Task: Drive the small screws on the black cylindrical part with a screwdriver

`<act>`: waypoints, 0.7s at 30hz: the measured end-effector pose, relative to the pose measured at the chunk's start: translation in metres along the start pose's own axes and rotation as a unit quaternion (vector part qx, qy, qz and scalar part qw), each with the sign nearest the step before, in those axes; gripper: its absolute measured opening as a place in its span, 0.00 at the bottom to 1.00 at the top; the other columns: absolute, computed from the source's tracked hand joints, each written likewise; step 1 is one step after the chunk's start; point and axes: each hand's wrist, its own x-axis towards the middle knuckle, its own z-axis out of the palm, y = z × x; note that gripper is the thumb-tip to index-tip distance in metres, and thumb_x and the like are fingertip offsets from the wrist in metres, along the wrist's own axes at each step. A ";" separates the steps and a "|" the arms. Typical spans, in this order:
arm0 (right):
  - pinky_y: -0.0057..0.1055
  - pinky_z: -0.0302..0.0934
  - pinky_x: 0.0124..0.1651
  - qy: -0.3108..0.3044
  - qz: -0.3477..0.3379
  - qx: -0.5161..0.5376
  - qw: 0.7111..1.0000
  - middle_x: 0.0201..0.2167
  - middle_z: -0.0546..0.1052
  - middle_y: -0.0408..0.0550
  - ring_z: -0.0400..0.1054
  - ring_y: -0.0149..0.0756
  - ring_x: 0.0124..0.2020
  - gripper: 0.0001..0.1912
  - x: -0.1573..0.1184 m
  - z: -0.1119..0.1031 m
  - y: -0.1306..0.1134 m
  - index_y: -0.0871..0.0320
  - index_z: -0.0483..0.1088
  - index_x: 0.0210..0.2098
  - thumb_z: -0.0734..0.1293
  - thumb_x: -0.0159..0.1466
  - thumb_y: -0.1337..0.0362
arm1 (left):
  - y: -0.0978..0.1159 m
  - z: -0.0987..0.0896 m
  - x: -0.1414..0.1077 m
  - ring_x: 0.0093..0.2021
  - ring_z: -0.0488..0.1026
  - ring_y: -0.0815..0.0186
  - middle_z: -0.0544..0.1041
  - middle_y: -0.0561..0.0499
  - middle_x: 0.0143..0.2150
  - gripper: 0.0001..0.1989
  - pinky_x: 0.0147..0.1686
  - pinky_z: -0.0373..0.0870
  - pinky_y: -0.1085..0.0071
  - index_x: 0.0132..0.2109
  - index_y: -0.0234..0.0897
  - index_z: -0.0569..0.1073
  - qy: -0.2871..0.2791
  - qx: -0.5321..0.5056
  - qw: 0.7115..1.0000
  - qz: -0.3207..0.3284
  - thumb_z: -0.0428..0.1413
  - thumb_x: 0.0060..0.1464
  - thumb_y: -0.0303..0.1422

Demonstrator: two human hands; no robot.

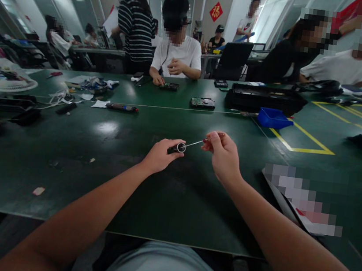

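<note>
Over the near middle of the table, my left hand (pixel 161 154) is closed around a small dark cylindrical part (pixel 181 147) with a silver-rimmed round end facing right. My right hand (pixel 224 156) pinches a thin screwdriver (pixel 195 144), its handle mostly hidden by the fingers, with a bit of dark red showing. The metal shaft slants down to the left, its tip at the round end of the dark part. Whether the tip sits inside or only touches the rim, I cannot tell.
Across the green table (pixel 119 198), a co-worker (pixel 178 55) handles a small device. A circuit-board unit (pixel 202 103), a blue scoop-like tray (pixel 274 119) and a long black housing (pixel 266 98) lie ahead. An electric screwdriver (pixel 122 107) lies left; a pixelated sheet (pixel 302 200) lies right.
</note>
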 end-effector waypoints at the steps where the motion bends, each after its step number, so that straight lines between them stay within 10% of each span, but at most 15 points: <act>1: 0.34 0.66 0.36 0.000 -0.023 -0.033 0.999 0.28 0.74 0.44 0.69 0.33 0.29 0.13 -0.001 0.000 -0.002 0.56 0.68 0.36 0.63 0.68 0.53 | 0.000 0.000 0.000 0.55 0.72 0.57 0.78 0.49 0.55 0.21 0.58 0.65 0.56 0.58 0.45 0.74 0.004 0.003 1.000 -0.001 0.63 0.57 0.34; 11: 0.34 0.61 0.35 -0.043 -0.164 -0.256 0.952 0.28 0.77 0.45 0.73 0.37 0.30 0.09 -0.012 -0.004 -0.017 0.54 0.68 0.38 0.59 0.70 0.58 | 0.001 -0.001 -0.001 0.46 0.72 0.59 0.79 0.49 0.45 0.21 0.47 0.67 0.60 0.58 0.45 0.74 -0.001 0.033 0.999 0.002 0.62 0.57 0.37; 21: 0.34 0.61 0.36 -0.063 -0.162 -0.270 0.947 0.29 0.77 0.45 0.72 0.37 0.31 0.09 -0.011 -0.004 -0.015 0.54 0.68 0.39 0.59 0.70 0.58 | -0.001 0.002 0.000 0.45 0.72 0.58 0.79 0.48 0.45 0.22 0.47 0.67 0.60 0.58 0.44 0.74 -0.018 0.039 0.999 -0.013 0.62 0.57 0.36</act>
